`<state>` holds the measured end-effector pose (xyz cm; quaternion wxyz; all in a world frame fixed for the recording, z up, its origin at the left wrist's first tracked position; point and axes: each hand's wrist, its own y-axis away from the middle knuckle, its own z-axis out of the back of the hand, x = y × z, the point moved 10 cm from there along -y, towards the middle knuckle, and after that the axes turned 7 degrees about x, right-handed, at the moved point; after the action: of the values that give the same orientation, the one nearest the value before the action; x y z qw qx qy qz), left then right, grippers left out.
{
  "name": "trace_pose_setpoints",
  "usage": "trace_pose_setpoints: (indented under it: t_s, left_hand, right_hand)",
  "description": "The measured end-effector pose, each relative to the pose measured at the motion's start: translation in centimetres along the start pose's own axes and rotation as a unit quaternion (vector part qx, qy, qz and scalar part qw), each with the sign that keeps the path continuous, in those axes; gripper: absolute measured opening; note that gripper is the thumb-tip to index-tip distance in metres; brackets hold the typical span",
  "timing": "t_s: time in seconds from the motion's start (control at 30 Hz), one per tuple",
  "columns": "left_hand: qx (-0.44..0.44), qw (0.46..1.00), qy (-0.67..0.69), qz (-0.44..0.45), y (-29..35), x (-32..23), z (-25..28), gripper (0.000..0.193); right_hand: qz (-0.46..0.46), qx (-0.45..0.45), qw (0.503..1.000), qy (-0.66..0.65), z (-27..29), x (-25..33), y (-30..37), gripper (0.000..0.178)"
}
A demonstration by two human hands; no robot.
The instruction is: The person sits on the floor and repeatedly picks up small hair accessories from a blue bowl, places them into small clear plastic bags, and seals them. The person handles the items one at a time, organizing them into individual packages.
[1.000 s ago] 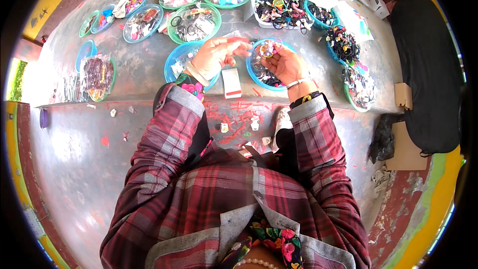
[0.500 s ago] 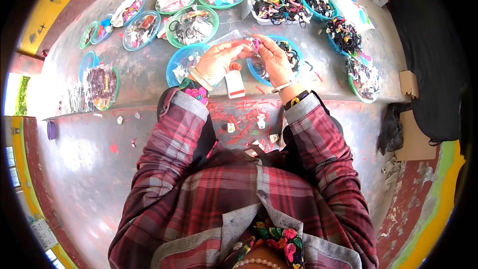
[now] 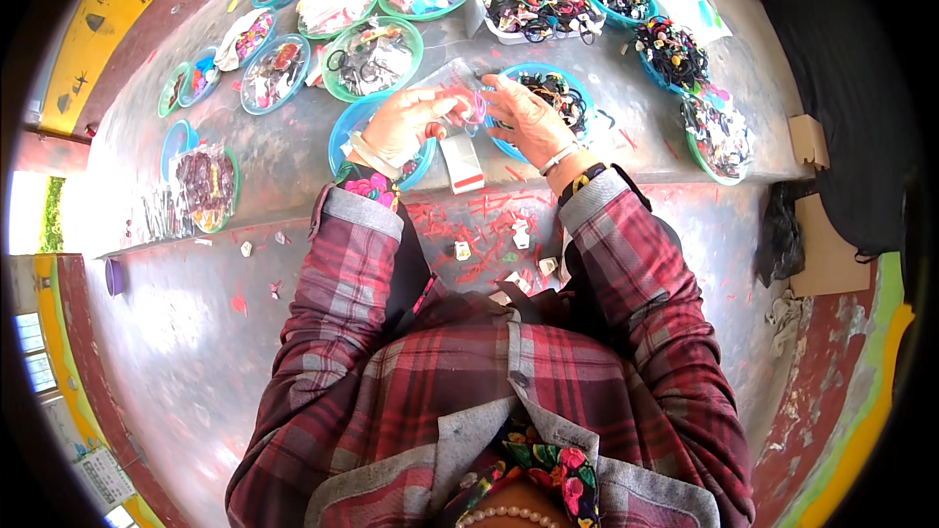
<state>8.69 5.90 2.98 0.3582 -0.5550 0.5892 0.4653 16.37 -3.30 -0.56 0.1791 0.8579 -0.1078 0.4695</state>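
Observation:
Between my hands is a thin pink-purple elastic loop, which looks like a hair tie. My left hand pinches it at the fingertips, above a blue basket. My right hand is just right of the loop, fingers apart and curved toward it; whether a fingertip touches it is hard to make out. Under the right hand stands another blue basket of dark hair ties. A small white box with a red stripe lies between the two baskets, below my hands.
Green and blue baskets of packaged small goods stand beyond my left hand. A white tub of hair ties and further baskets are at the back and right. Red scraps litter the step below, and a black bag hangs at right.
My hands have moved slightly apart. The right fingers have drawn back from the loop and spread, while the left fingers keep hold of it. The whole view has shifted a little.

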Motion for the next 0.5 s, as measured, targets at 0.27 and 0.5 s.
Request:
trace_pose_setpoints:
  t_s: [0.27,0.5]
  left_hand:
    - [0.067,0.995,-0.058,0.047,0.1,1.1,-1.3,0.026]
    - [0.019,0.999,0.001,0.03,0.5,0.2,0.2,0.028]
  right_hand:
    - [-0.096,0.118,0.988,-0.032,-2.5,-2.7,0.3,0.043]
    - [-0.054,0.094,0.99,-0.085,-1.0,-1.7,-0.4,0.017]
